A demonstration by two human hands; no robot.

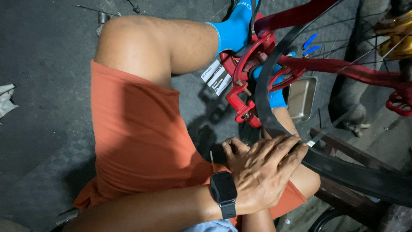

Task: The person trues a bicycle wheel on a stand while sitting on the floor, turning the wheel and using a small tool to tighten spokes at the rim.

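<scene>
I sit on the floor in orange shorts and blue socks. My left hand (262, 172), with a black watch on the wrist, lies across a black tyre (356, 176) that curves up past a red bicycle frame (246, 64). Its fingers curl over the tyre's edge by a small white mark. Under that hand, a few bent fingers of my right hand (234, 148) peek out. The rest of it is hidden, so its grip cannot be made out.
A metal tray (302, 99) lies on the floor beyond the frame, with blue tyre levers (310, 43) above it. A spoked wheel with a gold hub (395, 38) fills the top right. Wooden planks (343, 146) run under the tyre. A pale rag (6, 99) lies far left.
</scene>
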